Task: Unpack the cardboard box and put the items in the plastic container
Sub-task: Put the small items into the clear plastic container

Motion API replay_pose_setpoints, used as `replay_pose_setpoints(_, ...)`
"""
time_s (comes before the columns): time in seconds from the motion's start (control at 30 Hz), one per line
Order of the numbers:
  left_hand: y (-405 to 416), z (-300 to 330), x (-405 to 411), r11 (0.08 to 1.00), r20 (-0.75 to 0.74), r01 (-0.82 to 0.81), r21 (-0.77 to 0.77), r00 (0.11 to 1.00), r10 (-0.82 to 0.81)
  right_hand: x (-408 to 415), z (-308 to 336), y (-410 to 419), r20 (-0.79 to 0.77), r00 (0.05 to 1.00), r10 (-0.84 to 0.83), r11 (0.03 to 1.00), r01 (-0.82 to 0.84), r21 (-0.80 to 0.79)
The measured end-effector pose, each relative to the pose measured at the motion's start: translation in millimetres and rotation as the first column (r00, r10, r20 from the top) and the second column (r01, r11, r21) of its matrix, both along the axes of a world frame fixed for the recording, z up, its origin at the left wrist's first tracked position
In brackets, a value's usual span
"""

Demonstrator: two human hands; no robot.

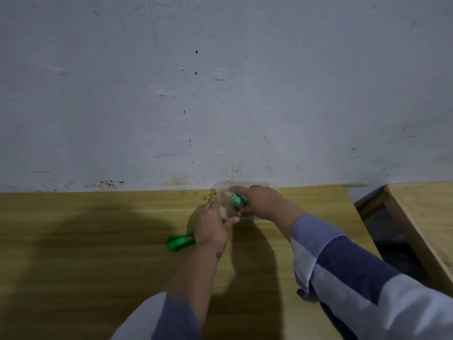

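Placing step, as I read it: both hands are at the clear plastic container (241, 186), which sits on the yellow-wood table (98, 241) at its far edge, up against the stained white wall (220, 82). Right hand (263, 202) reaches over the container's open top, fingers curled around a teal-green item (238, 200) that looks partly inside the container already; the grip seems closed on it, though motion blur keeps finger detail soft. Left hand (213, 225) braces the container's near-left side, thumb along the near edge, fingers pressed to the wall of it, so it is closed on the container rather than free. A small pale object (223, 212) shows through the plastic near the left thumb; can't tell what it is. A second green item (180, 242) lies on the table just beside the left wrist, outside the container, not yet packed. The cardboard box is not in view, so can't tell how much is left to unpack. Another wooden table (426, 217) stands off to the right, apart from this one. Next move likely calls for releasing the teal item so it settles flat on the bottom, then freeing a hand to pick up the green item by the wrist, with the left hand steadying the light container so it doesn't slide.
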State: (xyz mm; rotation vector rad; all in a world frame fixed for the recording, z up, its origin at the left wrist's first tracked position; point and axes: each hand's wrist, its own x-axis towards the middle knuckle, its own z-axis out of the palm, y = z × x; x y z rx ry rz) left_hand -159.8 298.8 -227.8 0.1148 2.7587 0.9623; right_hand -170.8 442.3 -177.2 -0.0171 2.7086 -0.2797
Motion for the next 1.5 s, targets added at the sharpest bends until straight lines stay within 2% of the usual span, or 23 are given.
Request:
replay_pose_setpoints(0.13,1,2,3,1.0,-0.006,-0.015,-0.005,1.0,0.015,0,-8,-8,0.012,1.0,-0.002,0.996,0.001,0.09)
replay_pose_setpoints(0.43,2,2,2,0.999,0.017,-0.018,-0.029,1.0,0.018,8,-18,-8,-0.014,0.996,-0.089,0.989,0.086,-0.121)
replay_pose_setpoints(0.73,2,3,3,0.999,0.018,-0.022,-0.024,1.0,0.023,6,-19,-11,-0.069,0.974,-0.214,0.973,0.206,-0.101)
replay_pose_setpoints(0.93,2,2,2,1.0,0.021,-0.019,-0.018,1.0,0.019,2,-24,-6,-0.061,0.976,-0.209,0.973,0.201,-0.116)
replay_pose_setpoints(1.03,2,0,2,1.0,0.023,-0.015,0.005,1.0,0.015,3,-27,2,-0.172,0.92,-0.351,0.936,0.344,-0.071)
replay_pose_setpoints(1.1,2,-1,2,1.0,0.022,-0.011,0.009,1.0,0.011,4,-31,3,-0.164,0.885,-0.436,0.9,0.433,-0.057)
replay_pose_setpoints(1.23,1,-1,2,1.0,0.009,-0.022,0.011,1.0,0.022,0,-37,-6,-0.076,0.874,-0.48,0.87,0.463,-0.166)
replay_pose_setpoints(1.4,1,1,2,1.0,-0.003,-0.026,0.014,1.0,0.026,-5,-42,-20,-0.107,0.847,-0.521,0.849,0.5,-0.174)
replay_pose_setpoints(1.5,1,3,1,0.999,-0.003,-0.025,0.027,1.0,0.025,-6,-43,-13,-0.084,0.84,-0.536,0.829,0.504,-0.243)
